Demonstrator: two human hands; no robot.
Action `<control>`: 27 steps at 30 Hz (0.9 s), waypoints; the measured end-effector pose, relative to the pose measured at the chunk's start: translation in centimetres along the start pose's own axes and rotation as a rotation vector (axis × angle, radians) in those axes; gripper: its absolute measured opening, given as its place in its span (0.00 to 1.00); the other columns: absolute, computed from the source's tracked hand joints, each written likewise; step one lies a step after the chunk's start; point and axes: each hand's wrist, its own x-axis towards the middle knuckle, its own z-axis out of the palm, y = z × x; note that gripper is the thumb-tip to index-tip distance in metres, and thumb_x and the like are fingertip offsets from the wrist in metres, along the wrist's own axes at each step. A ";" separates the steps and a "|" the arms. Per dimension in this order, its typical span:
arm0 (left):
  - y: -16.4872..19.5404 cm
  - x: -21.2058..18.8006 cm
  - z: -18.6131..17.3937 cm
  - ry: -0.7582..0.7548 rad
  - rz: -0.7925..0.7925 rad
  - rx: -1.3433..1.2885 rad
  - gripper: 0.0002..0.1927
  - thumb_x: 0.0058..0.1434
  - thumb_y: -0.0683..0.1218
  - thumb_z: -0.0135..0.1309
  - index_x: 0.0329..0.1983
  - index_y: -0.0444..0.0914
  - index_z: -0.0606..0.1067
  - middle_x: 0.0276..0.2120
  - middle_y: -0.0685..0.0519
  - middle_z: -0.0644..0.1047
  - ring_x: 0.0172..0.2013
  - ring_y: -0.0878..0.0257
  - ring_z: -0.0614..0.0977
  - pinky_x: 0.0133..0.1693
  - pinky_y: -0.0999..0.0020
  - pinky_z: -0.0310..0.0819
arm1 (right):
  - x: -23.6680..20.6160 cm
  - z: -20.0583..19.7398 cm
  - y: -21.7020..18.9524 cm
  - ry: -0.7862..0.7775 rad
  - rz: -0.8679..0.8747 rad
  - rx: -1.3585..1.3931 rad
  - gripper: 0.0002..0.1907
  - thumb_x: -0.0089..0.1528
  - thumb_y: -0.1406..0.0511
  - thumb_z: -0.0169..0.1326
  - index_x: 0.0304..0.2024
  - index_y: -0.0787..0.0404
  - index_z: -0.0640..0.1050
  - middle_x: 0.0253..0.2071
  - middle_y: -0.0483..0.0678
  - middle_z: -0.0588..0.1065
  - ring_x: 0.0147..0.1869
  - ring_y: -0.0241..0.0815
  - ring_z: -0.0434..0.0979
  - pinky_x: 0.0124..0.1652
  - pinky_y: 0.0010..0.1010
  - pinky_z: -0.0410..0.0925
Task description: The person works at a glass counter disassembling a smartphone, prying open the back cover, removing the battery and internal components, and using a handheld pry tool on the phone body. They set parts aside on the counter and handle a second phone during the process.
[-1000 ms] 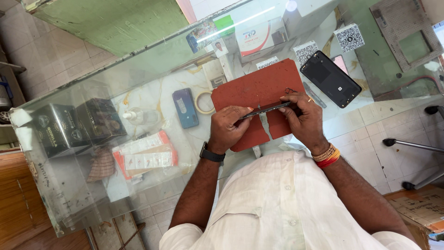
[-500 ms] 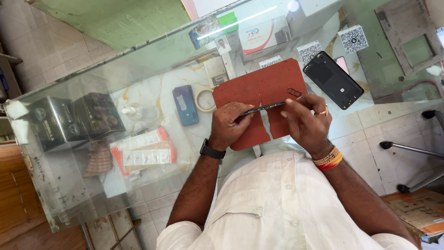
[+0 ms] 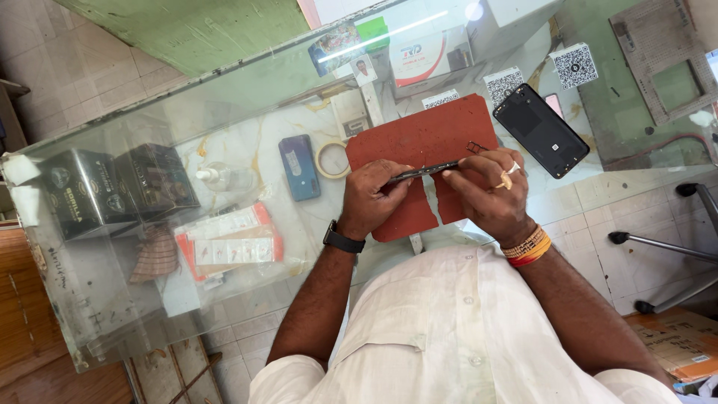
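Gripping a thin dark phone (image 3: 422,171) edge-on mid-frame, left hand (image 3: 374,196) and right hand (image 3: 490,191) close around it above the red-brown mat (image 3: 441,131), apparently steadying its side for access.

A glass counter (image 3: 112,299) is used as the work surface. Right under the grip a red-brown mat (image 3: 434,135) is laid out. A black phone back (image 3: 540,129) is parked just right of it, a tape roll (image 3: 330,158) and blue phone (image 3: 298,166) to the left, two dark boxes (image 3: 112,191) further left
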 end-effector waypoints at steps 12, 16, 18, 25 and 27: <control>-0.1 0.2 0.1 -0.018 -0.112 -0.082 0.08 0.59 0.35 0.63 0.41 0.35 0.81 0.37 0.51 0.83 0.34 0.64 0.85 0.36 0.71 0.80 | -1.4 0.0 0.4 0.093 0.165 0.041 0.10 0.60 0.76 0.66 0.39 0.61 0.78 0.42 0.48 0.76 0.47 0.48 0.76 0.47 0.41 0.65; -0.4 0.3 0.1 -0.011 -0.130 -0.056 0.11 0.58 0.36 0.63 0.44 0.35 0.80 0.38 0.51 0.83 0.36 0.63 0.86 0.37 0.71 0.81 | -1.8 0.1 0.5 0.090 0.248 0.084 0.10 0.60 0.76 0.66 0.40 0.63 0.78 0.43 0.49 0.77 0.49 0.49 0.76 0.48 0.41 0.66; -0.6 0.2 0.1 -0.006 -0.104 -0.070 0.14 0.58 0.36 0.63 0.48 0.36 0.79 0.41 0.50 0.83 0.40 0.62 0.86 0.41 0.70 0.82 | -1.9 0.2 0.5 0.085 0.287 0.118 0.10 0.61 0.76 0.65 0.41 0.63 0.78 0.45 0.50 0.77 0.50 0.49 0.77 0.49 0.41 0.67; -1.2 -0.3 0.3 -0.038 -0.174 -0.140 0.36 0.59 0.35 0.60 0.71 0.43 0.65 0.42 0.50 0.84 0.43 0.62 0.87 0.45 0.68 0.84 | -2.5 1.1 0.8 0.065 0.328 0.165 0.17 0.62 0.75 0.65 0.52 0.63 0.75 0.49 0.54 0.78 0.54 0.53 0.77 0.53 0.43 0.69; -1.5 -0.4 0.1 -0.051 -0.202 -0.151 0.43 0.59 0.35 0.59 0.76 0.45 0.56 0.42 0.50 0.83 0.44 0.61 0.87 0.46 0.67 0.83 | -2.7 1.4 0.8 0.052 0.344 0.174 0.22 0.61 0.74 0.65 0.56 0.65 0.74 0.50 0.55 0.78 0.55 0.54 0.77 0.54 0.43 0.69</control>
